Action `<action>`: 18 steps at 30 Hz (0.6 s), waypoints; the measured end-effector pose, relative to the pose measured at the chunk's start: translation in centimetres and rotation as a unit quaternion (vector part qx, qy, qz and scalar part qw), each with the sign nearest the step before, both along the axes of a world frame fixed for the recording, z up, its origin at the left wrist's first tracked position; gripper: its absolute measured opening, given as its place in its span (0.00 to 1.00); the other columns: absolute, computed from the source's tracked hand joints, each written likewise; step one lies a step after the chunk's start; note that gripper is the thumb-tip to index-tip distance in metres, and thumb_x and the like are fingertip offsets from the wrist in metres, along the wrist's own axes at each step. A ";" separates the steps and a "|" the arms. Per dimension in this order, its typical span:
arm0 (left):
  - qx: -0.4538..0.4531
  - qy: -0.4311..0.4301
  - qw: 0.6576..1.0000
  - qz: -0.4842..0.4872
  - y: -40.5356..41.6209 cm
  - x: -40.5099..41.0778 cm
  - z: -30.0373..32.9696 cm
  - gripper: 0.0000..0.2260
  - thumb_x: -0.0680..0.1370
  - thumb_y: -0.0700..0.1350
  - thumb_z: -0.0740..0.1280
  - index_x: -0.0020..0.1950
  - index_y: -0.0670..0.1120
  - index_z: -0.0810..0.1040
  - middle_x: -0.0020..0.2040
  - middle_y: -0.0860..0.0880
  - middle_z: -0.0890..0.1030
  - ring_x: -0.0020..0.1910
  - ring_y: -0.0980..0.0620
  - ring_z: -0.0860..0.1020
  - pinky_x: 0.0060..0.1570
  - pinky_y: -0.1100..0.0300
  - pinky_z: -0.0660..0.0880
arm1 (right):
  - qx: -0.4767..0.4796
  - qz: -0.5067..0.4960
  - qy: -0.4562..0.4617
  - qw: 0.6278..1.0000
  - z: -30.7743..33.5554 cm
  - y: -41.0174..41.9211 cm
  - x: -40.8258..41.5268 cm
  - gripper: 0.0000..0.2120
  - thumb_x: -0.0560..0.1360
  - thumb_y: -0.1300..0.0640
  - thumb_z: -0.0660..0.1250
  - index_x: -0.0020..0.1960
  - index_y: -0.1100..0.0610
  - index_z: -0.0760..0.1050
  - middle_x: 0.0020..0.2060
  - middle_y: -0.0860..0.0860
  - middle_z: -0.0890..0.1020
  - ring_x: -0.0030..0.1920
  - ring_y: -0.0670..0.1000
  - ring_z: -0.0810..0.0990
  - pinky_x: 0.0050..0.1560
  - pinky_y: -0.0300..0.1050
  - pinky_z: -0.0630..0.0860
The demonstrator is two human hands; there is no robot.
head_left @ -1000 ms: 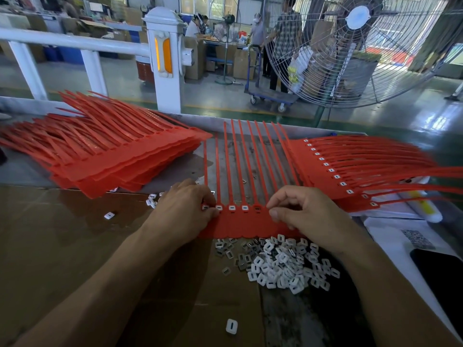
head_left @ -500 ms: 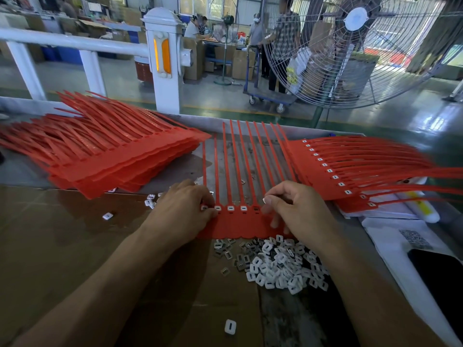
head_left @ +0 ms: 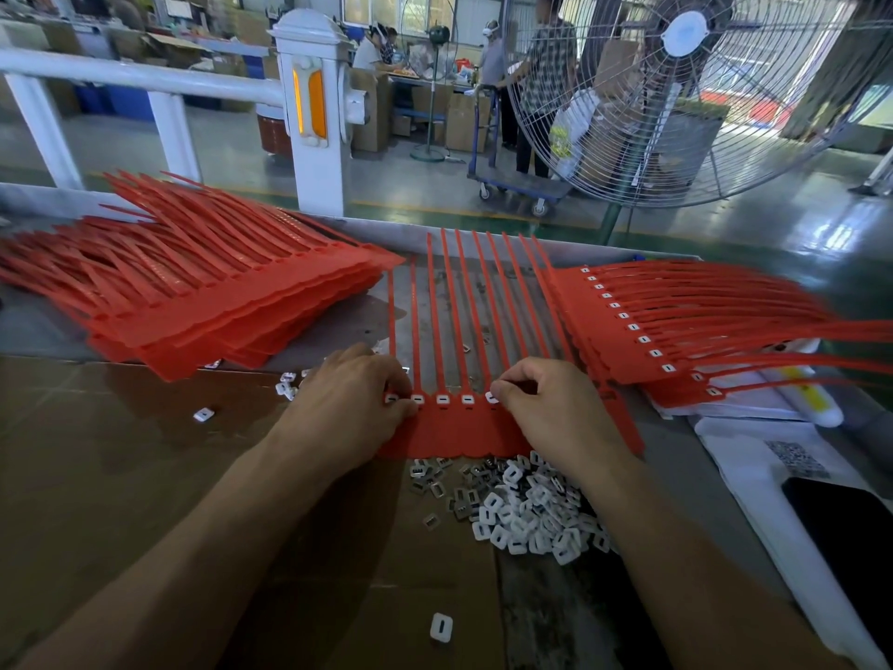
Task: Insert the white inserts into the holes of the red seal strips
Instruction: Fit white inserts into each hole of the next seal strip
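Note:
A red seal strip sheet lies flat in front of me, its thin tails pointing away. Several white inserts sit in its row of holes. My left hand grips the sheet's left end, thumb on the strip by the first inserts. My right hand pinches a white insert at the following hole to the right and covers the sheet's right end. A heap of loose white inserts lies just below the sheet, under my right wrist.
A tall stack of red strips lies at the left, and a fanned stack with inserts fitted at the right. A stray insert rests on the cardboard. Papers and a dark phone lie at the right. A large fan stands behind.
My right hand has shifted slightly left along the row, and one more white insert now shows at its fingertips. My left hand has stayed on the sheet's left end.

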State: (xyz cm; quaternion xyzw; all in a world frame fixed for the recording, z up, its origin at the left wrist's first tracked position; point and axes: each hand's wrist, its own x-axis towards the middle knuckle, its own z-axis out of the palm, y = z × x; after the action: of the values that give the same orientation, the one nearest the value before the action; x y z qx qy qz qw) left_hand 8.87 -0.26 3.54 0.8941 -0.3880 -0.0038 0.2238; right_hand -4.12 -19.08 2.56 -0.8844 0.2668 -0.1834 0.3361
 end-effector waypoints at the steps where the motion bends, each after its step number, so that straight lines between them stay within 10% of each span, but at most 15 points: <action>1: 0.000 0.000 1.000 0.000 0.0 0.0 0.0 0.10 0.77 0.56 0.71 0.57 0.56 0.81 0.54 0.52 0.75 0.57 0.50 0.74 0.60 0.51 0.73 | -0.003 -0.002 0.000 1.000 0.0 0.0 0.0 0.06 0.80 0.49 0.70 0.50 0.49 0.84 0.45 0.41 0.84 0.47 0.40 0.81 0.49 0.43 0.78; 14: -0.010 -0.003 1.000 -0.004 0.1 0.1 -0.1 0.10 0.77 0.55 0.72 0.56 0.56 0.82 0.53 0.52 0.75 0.57 0.50 0.74 0.59 0.53 0.72 | -0.033 0.022 -0.009 0.999 0.0 0.0 -0.4 0.05 0.79 0.56 0.71 0.49 0.47 0.85 0.45 0.37 0.84 0.47 0.32 0.79 0.42 0.23 0.72; 18: -0.010 -0.002 1.000 -0.004 0.1 0.1 -0.1 0.10 0.77 0.56 0.72 0.56 0.56 0.82 0.53 0.53 0.75 0.57 0.50 0.74 0.59 0.52 0.72 | -0.111 0.052 0.019 0.992 0.4 0.5 -0.9 0.10 0.79 0.59 0.68 0.55 0.50 0.86 0.52 0.45 0.83 0.52 0.42 0.80 0.54 0.37 0.77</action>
State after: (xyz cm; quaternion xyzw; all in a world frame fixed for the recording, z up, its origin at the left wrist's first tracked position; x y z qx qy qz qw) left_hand 8.99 -0.14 3.45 0.8904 -0.3920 0.0010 0.2315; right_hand -5.05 -18.61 3.00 -0.9320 0.2051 -0.1776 0.2402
